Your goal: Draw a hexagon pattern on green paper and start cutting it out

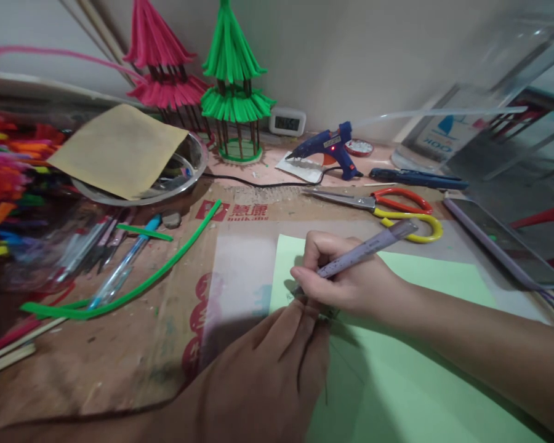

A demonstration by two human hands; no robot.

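My right hand is closed around a purple pen, its tip down at the upper left part of a light green sheet of paper. Right beside the pen tip, my left hand presses its bunched fingertips onto the same sheet. A small dark thing shows under those fingertips, mostly hidden, and I cannot make out what it is. Thin pencil-like lines run across the paper to the right of my left hand. The sheet lies on a translucent sheet over printed cardboard.
Scissors, a blue glue gun with a lit red light, a utility knife and a phone lie beyond the paper. Green and pink pagoda models stand behind. A metal bowl and green pipe cleaner are leftward.
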